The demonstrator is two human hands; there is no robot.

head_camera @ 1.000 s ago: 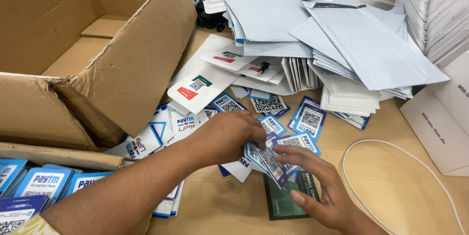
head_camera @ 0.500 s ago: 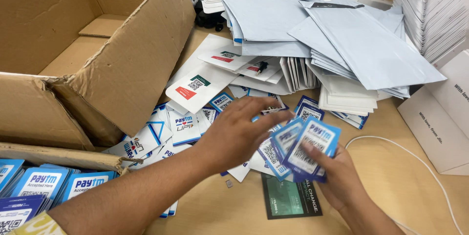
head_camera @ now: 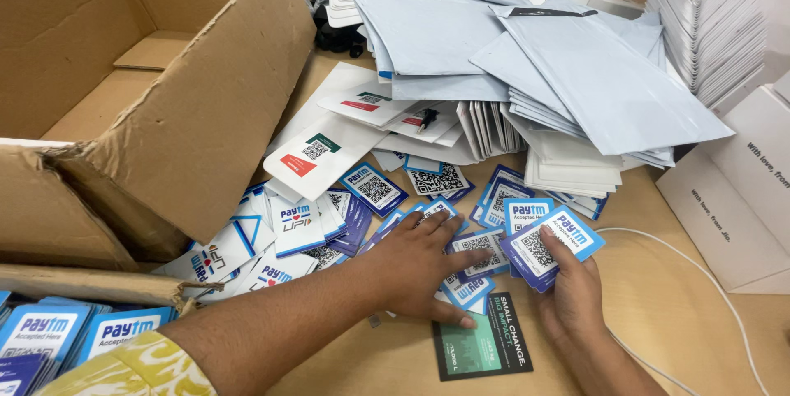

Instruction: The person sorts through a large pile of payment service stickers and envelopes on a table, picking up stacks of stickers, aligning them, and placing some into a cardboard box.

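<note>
1. We see glossy printed blue cards (head_camera: 550, 245).
2. We note a rough, matt corrugated cardboard box (head_camera: 206, 108).
3. Smooth grey plastic mailers (head_camera: 592, 75) lie on our wood-grain table (head_camera: 683, 330).

Cards under the left hand (head_camera: 415, 268), cardboard box (head_camera: 123, 92) and white stack (head_camera: 708, 18) cut off at edges

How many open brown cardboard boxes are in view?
1. The open brown cardboard box lies tipped on the wooden table, at the left, beside the scattered blue code cards. Others may be hidden out of frame.
</note>
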